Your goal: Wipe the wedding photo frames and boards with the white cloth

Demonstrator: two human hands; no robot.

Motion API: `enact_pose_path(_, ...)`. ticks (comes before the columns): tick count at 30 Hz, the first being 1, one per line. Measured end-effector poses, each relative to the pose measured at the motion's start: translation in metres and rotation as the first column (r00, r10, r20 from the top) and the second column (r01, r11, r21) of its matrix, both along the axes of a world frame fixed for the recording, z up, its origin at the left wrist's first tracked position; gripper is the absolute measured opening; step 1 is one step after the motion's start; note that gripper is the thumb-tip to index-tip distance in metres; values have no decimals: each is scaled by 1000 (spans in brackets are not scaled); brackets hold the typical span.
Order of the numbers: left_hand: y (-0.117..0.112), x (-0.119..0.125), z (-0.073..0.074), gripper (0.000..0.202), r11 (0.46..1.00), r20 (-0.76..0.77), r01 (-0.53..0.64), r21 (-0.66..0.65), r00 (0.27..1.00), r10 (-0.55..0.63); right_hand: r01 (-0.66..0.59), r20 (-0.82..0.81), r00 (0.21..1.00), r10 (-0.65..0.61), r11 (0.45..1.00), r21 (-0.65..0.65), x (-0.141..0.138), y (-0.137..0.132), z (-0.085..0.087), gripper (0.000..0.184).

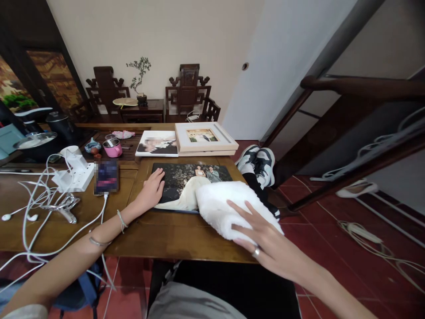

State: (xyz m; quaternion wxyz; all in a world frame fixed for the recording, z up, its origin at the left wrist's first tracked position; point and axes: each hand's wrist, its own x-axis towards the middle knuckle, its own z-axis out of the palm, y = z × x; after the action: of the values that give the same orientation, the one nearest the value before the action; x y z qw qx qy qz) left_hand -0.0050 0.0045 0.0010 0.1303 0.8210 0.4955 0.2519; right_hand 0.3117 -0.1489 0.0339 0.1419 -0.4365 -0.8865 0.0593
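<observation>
A wedding photo panel [175,182] lies flat on the wooden table, showing a bride in a long pale gown and a second figure against dark foliage. My left hand [153,188] rests on the panel's left edge, fingers laid flat and holding nothing. Over the panel's lower right corner sits a thick, fluffy white towel [212,199], folded and overhanging the panel toward the table's edge. My right hand [257,226] grips the towel, some fingers spread on top and others curled into its fold. The towel hides that part of the picture.
Behind the panel are a white-edged photo panel [156,149] and a framed wedding picture [207,148]. A phone [106,178], power strip [81,177], tangled white cables and a pink cup [113,148] occupy the left. Someone's sneakers [262,161] show beyond the table's right end.
</observation>
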Motion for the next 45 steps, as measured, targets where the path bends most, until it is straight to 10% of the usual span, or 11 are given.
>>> enact_pose_path(14, 2, -4, -3, 44, 1000, 3, 25, 5, 1000, -25, 137, -64, 989, -135, 990, 36, -1, 151, -3, 47)
enact_pose_path(28, 0, 0, -4, 42, 1000, 25, -1, 15, 1000, 1, -34, -56, 998, 35, 999, 3, 5, 2, 2, 27)
enact_pose_path(45, 0, -2, 0, 43, 1000, -4, 11, -20, 1000, -11, 132, -95, 986, -138, 989, -65, 9, 158, 0, 55)
